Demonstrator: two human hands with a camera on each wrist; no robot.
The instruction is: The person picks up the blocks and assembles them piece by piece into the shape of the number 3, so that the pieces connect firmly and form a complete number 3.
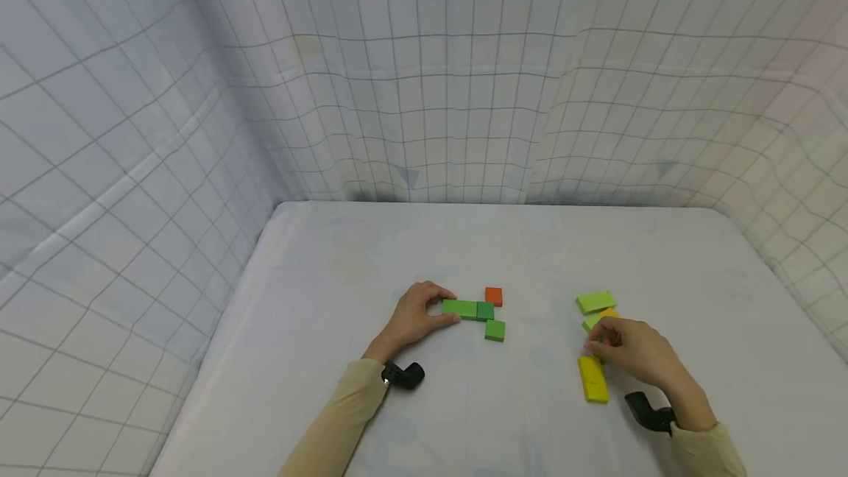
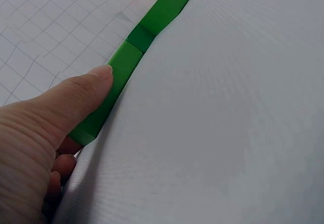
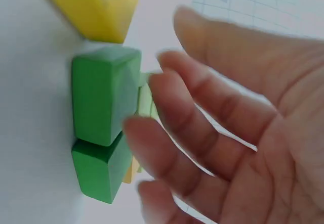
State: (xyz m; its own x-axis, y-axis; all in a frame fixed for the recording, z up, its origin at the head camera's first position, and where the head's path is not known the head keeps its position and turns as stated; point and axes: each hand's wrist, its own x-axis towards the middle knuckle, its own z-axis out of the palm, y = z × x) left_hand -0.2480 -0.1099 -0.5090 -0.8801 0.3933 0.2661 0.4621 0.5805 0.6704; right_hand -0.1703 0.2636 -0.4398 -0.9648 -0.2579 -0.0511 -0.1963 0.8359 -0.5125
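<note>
Can't see much of green blocks (image 3: 98, 107) in head cam, mostly blocked by R hand (image 1: 632, 350); ditto part of orange-yellow block (image 1: 609, 312). Can't tell in R-wrist cam whether touching or apart, blurry R fingertips (image 3: 140, 128) vs. upper one. Get only slivers of pale green pc (image 3: 145, 100) behind. Lose rest of yellow strip (image 3: 96, 6) at top edge, plus R palm at R edge. Can't count blocks in yellow strip, too small in head cam. Get only bits of fingers below thumb on L hand (image 2: 40, 118) in L-wrist cam; lose rest at L edge. Lose both sleeves (image 1: 338, 418) at bottom of head cam.
</note>
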